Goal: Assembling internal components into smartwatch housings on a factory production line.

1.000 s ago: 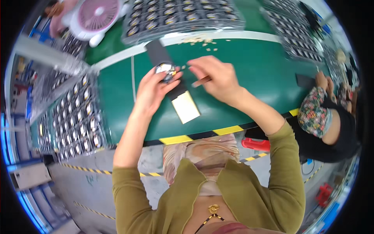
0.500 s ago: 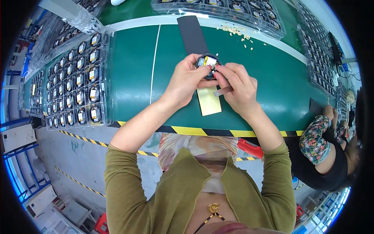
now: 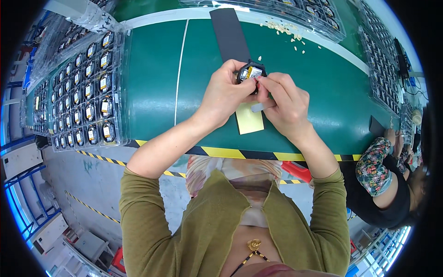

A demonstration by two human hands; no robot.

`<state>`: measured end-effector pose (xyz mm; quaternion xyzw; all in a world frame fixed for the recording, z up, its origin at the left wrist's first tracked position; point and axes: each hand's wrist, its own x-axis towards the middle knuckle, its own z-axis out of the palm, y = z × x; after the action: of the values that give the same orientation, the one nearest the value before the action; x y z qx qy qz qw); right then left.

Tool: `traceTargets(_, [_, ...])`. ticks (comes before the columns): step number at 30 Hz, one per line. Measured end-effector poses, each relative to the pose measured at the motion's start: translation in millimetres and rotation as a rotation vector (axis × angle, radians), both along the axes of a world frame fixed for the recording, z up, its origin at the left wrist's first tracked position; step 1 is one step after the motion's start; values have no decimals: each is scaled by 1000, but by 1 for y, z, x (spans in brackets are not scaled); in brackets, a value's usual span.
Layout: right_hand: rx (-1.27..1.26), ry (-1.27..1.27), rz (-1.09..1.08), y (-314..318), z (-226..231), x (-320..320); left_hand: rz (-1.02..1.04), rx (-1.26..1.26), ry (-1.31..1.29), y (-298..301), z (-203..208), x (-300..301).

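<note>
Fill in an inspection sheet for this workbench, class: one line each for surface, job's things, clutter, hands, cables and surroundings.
Surface: green bench mat with a white line and a yellow-black striped front edge.
Job's things: small dark round device with a yellow part inside, held above the mat; grey tool in the right hand.
Clutter: yellow card, dark strip, pale scattered bits.
Hands: left hand grips the device; right hand pinches at its rim.
Cables: dark cables at the far right edge.
Surroundings: trays of like parts on the left, more trays behind and right; another person's floral sleeve at right.
</note>
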<state>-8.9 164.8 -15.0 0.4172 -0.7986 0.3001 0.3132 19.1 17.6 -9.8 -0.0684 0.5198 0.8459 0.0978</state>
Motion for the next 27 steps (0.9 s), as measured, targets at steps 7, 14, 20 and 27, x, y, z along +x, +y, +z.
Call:
traceTargets(7, [-92, -267, 53, 0, 5, 3, -58, -70, 22, -5, -2, -2])
traceTargets(14, [-216, -605, -42, 5, 18, -14, -287, 92, -151, -17, 2, -9])
traceTargets(20, [-94, -393, -294, 24, 13, -84, -241, 171, -111, -32, 2, -23])
traceTargets(27, [-536, -1321, 363, 31, 23, -37, -89, -31, -123, -42, -7, -32])
